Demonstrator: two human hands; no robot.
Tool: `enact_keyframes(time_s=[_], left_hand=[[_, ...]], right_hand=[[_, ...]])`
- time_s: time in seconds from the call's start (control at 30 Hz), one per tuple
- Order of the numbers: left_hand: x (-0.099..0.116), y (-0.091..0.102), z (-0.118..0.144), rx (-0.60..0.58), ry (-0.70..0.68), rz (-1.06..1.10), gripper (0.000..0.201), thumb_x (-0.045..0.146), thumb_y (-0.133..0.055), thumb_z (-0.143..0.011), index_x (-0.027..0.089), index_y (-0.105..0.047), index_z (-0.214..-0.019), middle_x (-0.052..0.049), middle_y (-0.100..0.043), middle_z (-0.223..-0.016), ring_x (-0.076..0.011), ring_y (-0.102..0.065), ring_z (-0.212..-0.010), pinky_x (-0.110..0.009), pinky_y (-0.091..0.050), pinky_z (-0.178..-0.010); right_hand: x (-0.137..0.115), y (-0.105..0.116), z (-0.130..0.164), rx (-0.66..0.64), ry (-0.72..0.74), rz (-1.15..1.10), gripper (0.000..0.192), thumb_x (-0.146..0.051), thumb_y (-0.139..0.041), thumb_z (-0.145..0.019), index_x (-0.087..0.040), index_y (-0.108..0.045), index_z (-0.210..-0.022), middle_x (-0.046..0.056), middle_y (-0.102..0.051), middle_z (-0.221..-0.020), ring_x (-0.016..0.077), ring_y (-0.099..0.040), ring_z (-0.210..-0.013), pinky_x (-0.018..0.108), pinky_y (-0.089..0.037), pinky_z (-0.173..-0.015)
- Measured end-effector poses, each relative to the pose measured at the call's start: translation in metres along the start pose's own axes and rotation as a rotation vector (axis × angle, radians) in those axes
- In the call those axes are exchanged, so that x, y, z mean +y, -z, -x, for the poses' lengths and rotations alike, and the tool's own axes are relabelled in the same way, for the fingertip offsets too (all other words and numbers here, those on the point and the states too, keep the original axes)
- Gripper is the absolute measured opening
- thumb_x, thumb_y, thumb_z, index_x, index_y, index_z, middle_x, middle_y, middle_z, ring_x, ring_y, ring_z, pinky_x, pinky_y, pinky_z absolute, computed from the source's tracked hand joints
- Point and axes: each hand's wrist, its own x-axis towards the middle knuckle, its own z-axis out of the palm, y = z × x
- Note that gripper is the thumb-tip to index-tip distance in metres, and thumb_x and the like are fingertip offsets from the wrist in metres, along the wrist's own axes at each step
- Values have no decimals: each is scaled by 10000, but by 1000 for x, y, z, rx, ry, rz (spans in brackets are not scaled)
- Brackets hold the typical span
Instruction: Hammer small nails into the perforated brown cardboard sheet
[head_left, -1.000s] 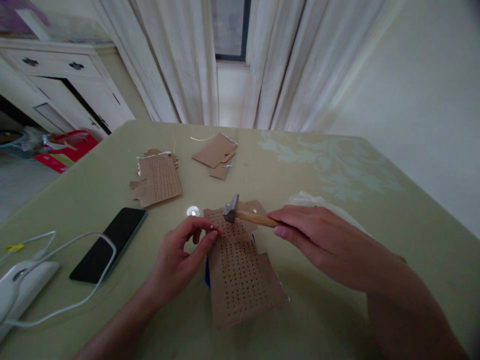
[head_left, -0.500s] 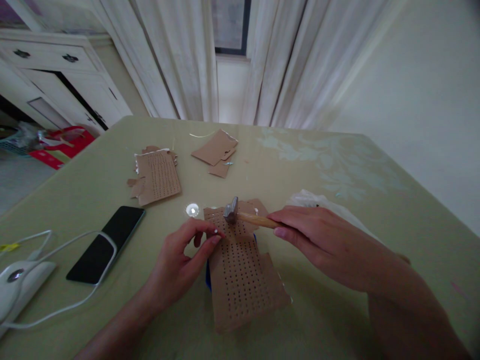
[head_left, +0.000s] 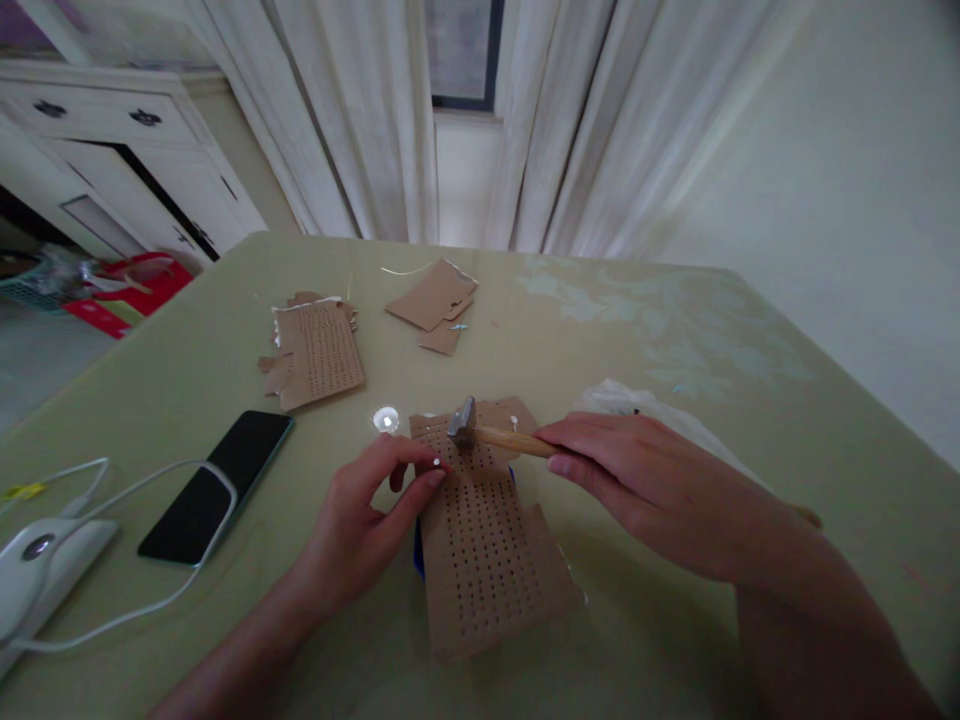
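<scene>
A brown cardboard piece full of punched holes lies on the green table in front of me, over something blue. My left hand pinches a small nail upright at the cardboard's upper left edge. My right hand grips the wooden handle of a small hammer. Its metal head hovers just above the cardboard, close to the nail.
A second perforated cardboard piece and torn scraps lie farther back. A black phone with a white cable over it is at the left, beside a white device. White plastic lies behind my right hand. Curtains hang beyond.
The hammer head has dipped slightly toward the nail. Both hands stay in nearly the same place.
</scene>
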Motion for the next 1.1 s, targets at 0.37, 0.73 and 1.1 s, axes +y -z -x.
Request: enact_keyframes(time_s=[0.37, 0.73, 1.1], left_hand=[[3, 1, 0, 18, -99, -84, 109, 150, -723, -1020, 254, -753, -1018, 43, -717, -834, -121, -579, -693, -231, -468, -629], [5, 1, -2, 35, -137, -110, 114, 133, -734, -1005, 245, -758, -1006, 36, -747, -837, -128, -557, -666, -241, -443, -598], [4, -1, -2, 21, -170, -144, 116, 135, -720, -1011, 245, -753, -991, 26, -753, -819, -148, -633, -700, -271, -527, -694]], right_hand=[[-17, 6, 11, 155, 62, -128, 242, -319, -539, -1181, -219, -750, -1245, 60, -818, -1086, 227, -751, -935, 344, -526, -808], [-23, 1, 18, 153, 54, -87, 221, -316, -513, -1198, -238, -720, -1201, 42, -801, -1059, 222, -743, -930, 349, -502, -818], [-23, -2, 21, 107, 72, -40, 230, -303, -497, -1197, -247, -719, -1223, 59, -817, -1150, 244, -759, -957, 376, -515, -840]])
